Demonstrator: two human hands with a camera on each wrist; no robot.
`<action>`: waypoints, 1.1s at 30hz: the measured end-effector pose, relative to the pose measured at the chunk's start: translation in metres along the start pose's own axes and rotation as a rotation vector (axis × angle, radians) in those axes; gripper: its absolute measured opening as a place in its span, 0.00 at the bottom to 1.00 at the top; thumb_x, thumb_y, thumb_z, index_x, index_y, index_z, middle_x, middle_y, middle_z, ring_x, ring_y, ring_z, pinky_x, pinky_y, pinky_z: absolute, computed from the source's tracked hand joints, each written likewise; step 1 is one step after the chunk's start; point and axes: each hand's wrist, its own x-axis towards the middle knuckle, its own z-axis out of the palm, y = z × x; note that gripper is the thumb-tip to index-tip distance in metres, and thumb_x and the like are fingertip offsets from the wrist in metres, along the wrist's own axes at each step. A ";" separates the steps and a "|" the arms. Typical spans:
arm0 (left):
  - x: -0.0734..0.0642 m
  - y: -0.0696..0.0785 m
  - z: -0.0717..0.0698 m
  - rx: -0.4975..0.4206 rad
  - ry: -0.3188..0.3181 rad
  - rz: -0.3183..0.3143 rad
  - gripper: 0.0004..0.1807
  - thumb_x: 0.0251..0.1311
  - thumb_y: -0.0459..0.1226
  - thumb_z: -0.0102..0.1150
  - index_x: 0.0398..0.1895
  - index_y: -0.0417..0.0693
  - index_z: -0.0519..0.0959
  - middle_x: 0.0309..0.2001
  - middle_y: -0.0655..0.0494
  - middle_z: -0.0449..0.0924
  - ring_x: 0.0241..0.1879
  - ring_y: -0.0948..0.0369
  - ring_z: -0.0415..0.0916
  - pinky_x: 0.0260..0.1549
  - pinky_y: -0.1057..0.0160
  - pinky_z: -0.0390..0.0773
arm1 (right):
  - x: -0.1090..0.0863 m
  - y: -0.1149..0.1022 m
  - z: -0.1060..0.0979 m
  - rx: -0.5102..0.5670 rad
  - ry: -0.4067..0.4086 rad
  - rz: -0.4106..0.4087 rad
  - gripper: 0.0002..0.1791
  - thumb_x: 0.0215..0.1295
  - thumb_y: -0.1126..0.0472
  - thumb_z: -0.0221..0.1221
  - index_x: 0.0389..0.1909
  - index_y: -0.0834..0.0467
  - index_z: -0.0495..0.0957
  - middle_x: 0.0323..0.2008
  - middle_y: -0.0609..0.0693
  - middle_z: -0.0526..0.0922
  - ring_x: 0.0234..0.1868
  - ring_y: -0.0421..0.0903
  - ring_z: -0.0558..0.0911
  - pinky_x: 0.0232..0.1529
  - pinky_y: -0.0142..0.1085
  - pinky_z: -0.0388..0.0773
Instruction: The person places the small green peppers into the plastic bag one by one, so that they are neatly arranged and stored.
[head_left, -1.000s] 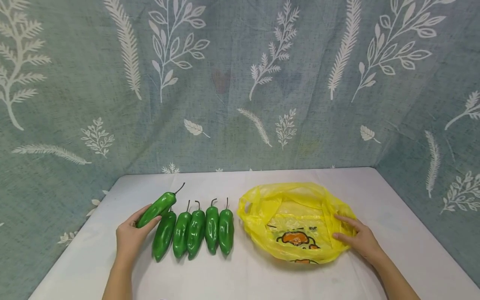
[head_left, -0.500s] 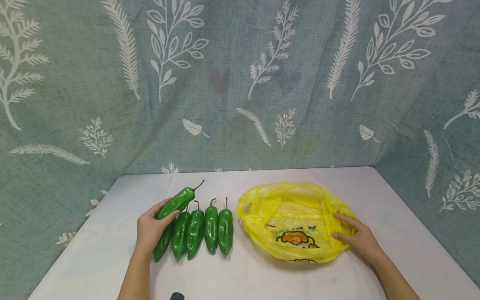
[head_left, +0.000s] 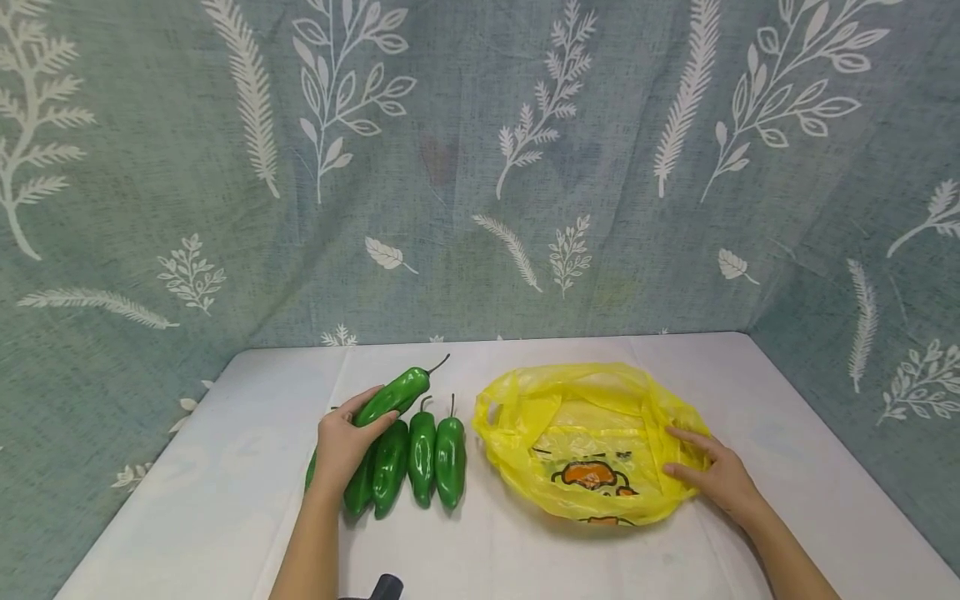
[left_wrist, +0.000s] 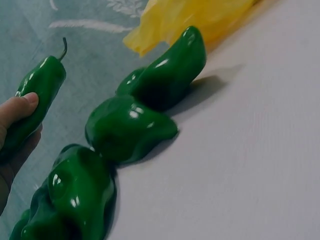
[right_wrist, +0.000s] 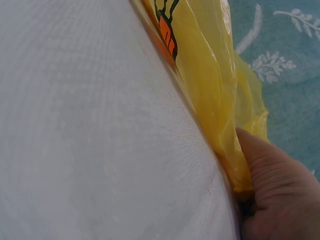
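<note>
In the head view my left hand point(head_left: 341, 437) grips a green chili pepper point(head_left: 397, 393) by its lower part, with the stem pointing up and right. It is held above a row of several more green peppers point(head_left: 451, 462) lying side by side on the table, and my hand and forearm partly cover those on the left. The left wrist view shows the thumb point(left_wrist: 31, 98) lying along the held pepper point(left_wrist: 45, 82). My right hand point(head_left: 723, 479) holds the right side of a yellow plastic bag point(head_left: 517, 467), whose mouth gapes open. Some right fingers are hidden in the right wrist view.
A white cloth point(head_left: 555, 567) covers the table. Behind it and along the sides hangs a blue-green curtain point(head_left: 465, 275) with white leaf prints. A dark rounded object point(head_left: 387, 587) pokes in at the bottom edge, near my left forearm.
My left hand has carried the pepper rightward over the row, from its left end toward the middle. The right hand and the bag have stayed put.
</note>
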 end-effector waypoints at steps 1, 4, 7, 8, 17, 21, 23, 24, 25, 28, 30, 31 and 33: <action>0.000 0.001 0.003 -0.002 -0.009 0.005 0.33 0.50 0.52 0.69 0.60 0.52 0.75 0.57 0.47 0.77 0.50 0.54 0.75 0.43 0.60 0.77 | 0.000 0.000 0.000 -0.002 0.000 0.003 0.39 0.54 0.47 0.67 0.65 0.61 0.67 0.69 0.66 0.58 0.69 0.69 0.51 0.65 0.65 0.48; 0.000 0.004 0.010 -0.001 -0.025 0.035 0.31 0.50 0.50 0.69 0.59 0.52 0.76 0.58 0.48 0.76 0.52 0.52 0.75 0.47 0.55 0.78 | 0.000 -0.001 0.000 -0.003 -0.001 -0.001 0.39 0.54 0.47 0.66 0.65 0.60 0.67 0.69 0.66 0.57 0.69 0.69 0.51 0.65 0.65 0.48; 0.000 0.008 0.017 -0.003 -0.039 0.053 0.31 0.50 0.48 0.70 0.58 0.50 0.76 0.58 0.48 0.76 0.55 0.51 0.74 0.50 0.51 0.77 | 0.000 -0.002 0.001 0.007 -0.007 0.002 0.40 0.55 0.47 0.66 0.65 0.60 0.67 0.69 0.66 0.57 0.69 0.69 0.50 0.65 0.65 0.47; 0.000 0.009 0.020 -0.006 -0.045 0.057 0.31 0.50 0.47 0.70 0.58 0.50 0.76 0.59 0.48 0.76 0.55 0.51 0.74 0.50 0.51 0.76 | 0.000 -0.002 0.001 0.013 -0.009 0.003 0.39 0.55 0.47 0.66 0.65 0.61 0.67 0.69 0.66 0.57 0.69 0.69 0.50 0.65 0.65 0.47; 0.002 0.026 0.043 -0.046 -0.094 0.084 0.30 0.49 0.46 0.71 0.57 0.53 0.78 0.56 0.50 0.78 0.49 0.54 0.77 0.44 0.55 0.78 | 0.000 -0.001 0.000 0.015 -0.001 -0.004 0.39 0.55 0.48 0.67 0.64 0.61 0.67 0.69 0.67 0.57 0.69 0.70 0.51 0.65 0.66 0.47; 0.003 0.036 0.052 -0.062 -0.112 0.107 0.29 0.48 0.44 0.72 0.56 0.53 0.78 0.55 0.51 0.79 0.47 0.55 0.78 0.42 0.57 0.80 | 0.000 -0.001 -0.001 0.010 0.006 -0.021 0.38 0.55 0.49 0.67 0.64 0.61 0.68 0.68 0.68 0.59 0.69 0.70 0.51 0.64 0.66 0.48; 0.003 0.042 0.056 -0.082 -0.125 0.113 0.28 0.48 0.44 0.72 0.56 0.53 0.79 0.54 0.51 0.80 0.45 0.55 0.78 0.40 0.58 0.80 | 0.000 -0.001 -0.001 0.007 0.008 -0.028 0.37 0.55 0.49 0.66 0.64 0.61 0.68 0.68 0.68 0.59 0.69 0.70 0.52 0.64 0.66 0.48; 0.003 0.044 0.058 -0.088 -0.132 0.119 0.28 0.48 0.43 0.72 0.56 0.53 0.79 0.54 0.51 0.80 0.44 0.56 0.78 0.39 0.59 0.80 | 0.000 -0.001 -0.001 0.006 0.009 -0.029 0.37 0.55 0.49 0.66 0.64 0.61 0.68 0.68 0.68 0.59 0.69 0.70 0.52 0.64 0.66 0.48; 0.003 0.047 0.061 -0.102 -0.142 0.121 0.28 0.48 0.43 0.72 0.56 0.53 0.79 0.53 0.51 0.80 0.43 0.56 0.78 0.38 0.60 0.81 | 0.000 -0.001 -0.001 0.008 0.008 -0.029 0.38 0.55 0.49 0.66 0.64 0.61 0.68 0.68 0.68 0.59 0.69 0.70 0.52 0.64 0.66 0.48; 0.003 0.056 0.069 -0.123 -0.170 0.143 0.28 0.48 0.42 0.72 0.56 0.53 0.79 0.53 0.51 0.80 0.40 0.57 0.78 0.36 0.61 0.81 | 0.000 -0.001 -0.001 0.013 0.005 -0.027 0.38 0.55 0.49 0.66 0.64 0.61 0.68 0.68 0.67 0.59 0.69 0.70 0.51 0.64 0.66 0.48; 0.003 0.063 0.074 -0.134 -0.189 0.167 0.27 0.48 0.42 0.72 0.56 0.53 0.79 0.53 0.52 0.80 0.40 0.57 0.79 0.37 0.61 0.81 | 0.000 -0.001 -0.001 0.014 0.005 -0.024 0.38 0.55 0.49 0.67 0.64 0.61 0.68 0.68 0.67 0.58 0.69 0.70 0.51 0.64 0.66 0.48; 0.004 0.067 0.077 -0.140 -0.200 0.175 0.27 0.49 0.41 0.72 0.56 0.53 0.79 0.53 0.53 0.80 0.40 0.57 0.79 0.37 0.61 0.81 | 0.000 0.000 -0.001 0.013 0.005 -0.023 0.38 0.55 0.49 0.67 0.64 0.61 0.68 0.68 0.67 0.59 0.69 0.69 0.51 0.64 0.66 0.48; 0.004 0.073 0.082 -0.149 -0.221 0.198 0.27 0.49 0.41 0.71 0.56 0.53 0.79 0.54 0.53 0.80 0.42 0.58 0.79 0.39 0.60 0.81 | 0.000 0.000 0.000 0.011 0.005 -0.021 0.38 0.55 0.48 0.66 0.64 0.61 0.68 0.68 0.67 0.59 0.69 0.69 0.52 0.64 0.65 0.48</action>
